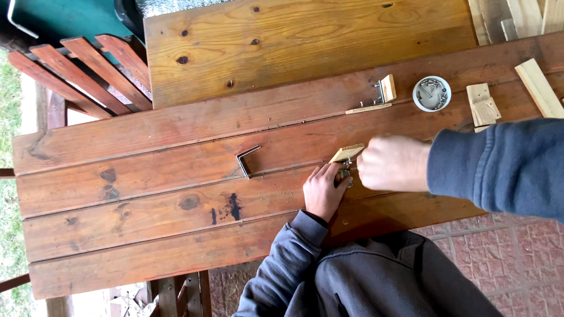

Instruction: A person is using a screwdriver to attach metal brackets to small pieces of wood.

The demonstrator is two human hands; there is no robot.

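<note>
My left hand (pixel 322 191) rests on the brown plank table (pixel 147 199) and holds a small pale wooden block (pixel 346 153) with metal hardware under it. My right hand (pixel 392 163) is closed in a fist right beside the block, fingers pinched on the small metal piece (pixel 348 176) at the block's underside. Both arms wear dark blue sleeves.
A bent metal bracket (pixel 245 160) lies left of my hands. Farther back sit another small wood-and-metal assembly (pixel 379 97), a white dish of screws (pixel 432 93), and loose pale wood pieces (pixel 483 104) at the right. A lighter wooden board (pixel 305 41) lies behind; red slatted chairs stand at upper left.
</note>
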